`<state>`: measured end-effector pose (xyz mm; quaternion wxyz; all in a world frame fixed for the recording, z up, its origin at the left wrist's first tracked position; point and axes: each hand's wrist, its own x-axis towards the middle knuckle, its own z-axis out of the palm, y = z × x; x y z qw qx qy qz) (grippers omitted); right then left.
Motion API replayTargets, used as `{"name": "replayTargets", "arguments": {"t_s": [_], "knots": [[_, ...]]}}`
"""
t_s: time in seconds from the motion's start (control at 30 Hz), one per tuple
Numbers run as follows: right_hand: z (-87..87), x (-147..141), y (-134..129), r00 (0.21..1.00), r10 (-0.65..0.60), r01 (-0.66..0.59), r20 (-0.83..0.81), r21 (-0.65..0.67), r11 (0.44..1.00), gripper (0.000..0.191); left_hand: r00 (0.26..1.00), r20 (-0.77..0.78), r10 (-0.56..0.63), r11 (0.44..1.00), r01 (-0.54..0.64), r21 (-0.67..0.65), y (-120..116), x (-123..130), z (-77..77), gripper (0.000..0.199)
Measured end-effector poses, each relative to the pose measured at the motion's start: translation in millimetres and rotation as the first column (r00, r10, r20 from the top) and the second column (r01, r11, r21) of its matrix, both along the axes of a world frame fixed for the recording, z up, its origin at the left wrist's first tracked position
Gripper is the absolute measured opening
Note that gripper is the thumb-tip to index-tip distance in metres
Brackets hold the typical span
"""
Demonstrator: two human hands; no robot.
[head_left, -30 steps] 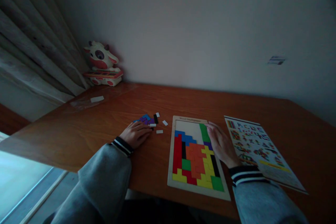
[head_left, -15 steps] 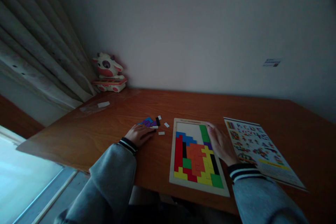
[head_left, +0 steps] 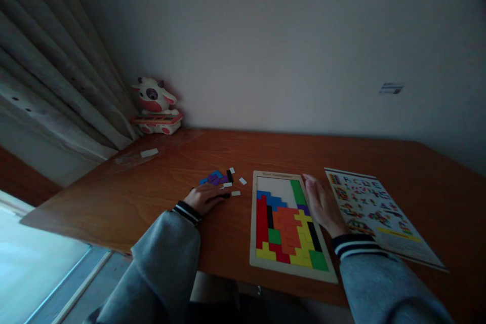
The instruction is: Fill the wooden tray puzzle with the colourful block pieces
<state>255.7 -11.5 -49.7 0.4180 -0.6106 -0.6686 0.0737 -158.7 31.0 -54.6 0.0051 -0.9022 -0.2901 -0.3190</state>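
A wooden puzzle tray lies on the table, its lower part filled with red, orange, yellow, green, blue and black pieces; bare board shows near the top. Beside its right edge rests my right hand, fingers extended and holding nothing. To the tray's left, my left hand is low over the table with a black piece at its fingertips. Just beyond that hand lie loose purple pieces, blue ones, another black piece and several small white pieces.
A printed sheet lies right of my right hand. A cow-shaped toy stands at the back left of the wooden table, with a white strip in front of it. Curtains hang at the left.
My left hand has drawn slightly back from the loose pieces, and the black piece at its fingertips now shows more fully. My right hand remains beside the tray. The view has shifted slightly.
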Motion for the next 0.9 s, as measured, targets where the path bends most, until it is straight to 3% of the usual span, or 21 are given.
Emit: {"name": "replayTargets", "arguments": {"t_s": [0.33,0.5,0.63,0.77,0.9], "knots": [[1.3,-0.1,-2.6,1.000,-0.007,0.006,-0.029,-0.028,1.000,0.054,1.000,0.011,0.019,1.000,-0.019,-0.016,0.8,2.5,1.5,0.028],[0.4,0.1,-3.4,0.999,0.002,-0.004,-0.050,-0.036,0.999,0.053,1.000,0.018,0.026,0.997,-0.024,-0.079,-7.0,5.8,12.4,0.026],[-1.1,1.6,-4.8,0.999,0.015,-0.017,-0.051,-0.036,0.999,0.051,0.975,0.077,0.209,0.978,-0.209,-0.010,-10.6,9.0,25.3,0.021],[-2.6,3.5,-6.2,0.997,0.020,-0.023,-0.071,-0.050,0.998,0.051,0.887,0.095,0.451,0.891,-0.453,0.003,-9.8,6.1,30.2,0.025],[-3.6,4.8,-7.7,0.995,-0.010,0.004,-0.097,-0.060,0.998,0.053,0.857,0.048,0.513,0.858,-0.510,-0.058,-11.7,3.8,26.3,0.026]]}}
